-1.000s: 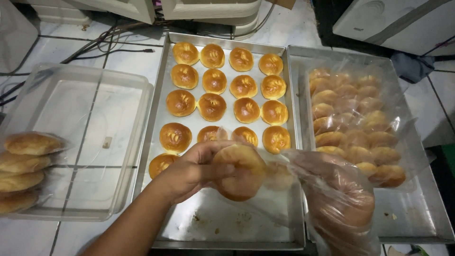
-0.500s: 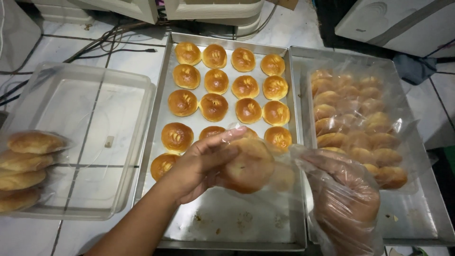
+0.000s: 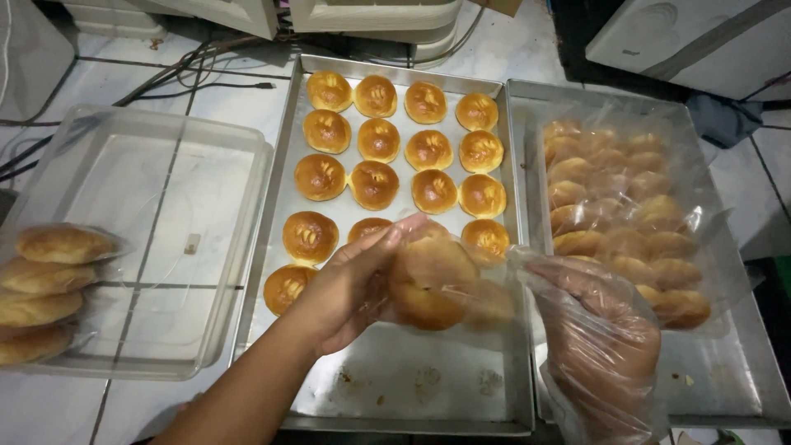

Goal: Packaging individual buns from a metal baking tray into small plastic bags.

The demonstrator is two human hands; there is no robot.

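Observation:
My left hand [image 3: 350, 284] grips a golden bun [image 3: 430, 283] that sits inside the mouth of a clear plastic bag [image 3: 486, 288], above the front half of the middle metal tray [image 3: 387, 387]. My right hand [image 3: 606, 338], covered by a thin clear plastic glove, holds the bag's other side. Several rows of loose brown buns [image 3: 377, 138] lie on the far half of that tray. The lower part of the bun is hidden by my fingers.
A second metal tray [image 3: 725, 387] on the right holds several bagged buns [image 3: 626, 214]. On the left is a clear plastic box [image 3: 140, 239] with bagged buns [image 3: 49, 288] at its near left corner. Cables [image 3: 165, 70] and white appliances lie at the back.
My left hand and the bun have moved a little to the right and deeper into the bag. My right hand has shifted upward alongside the bag.

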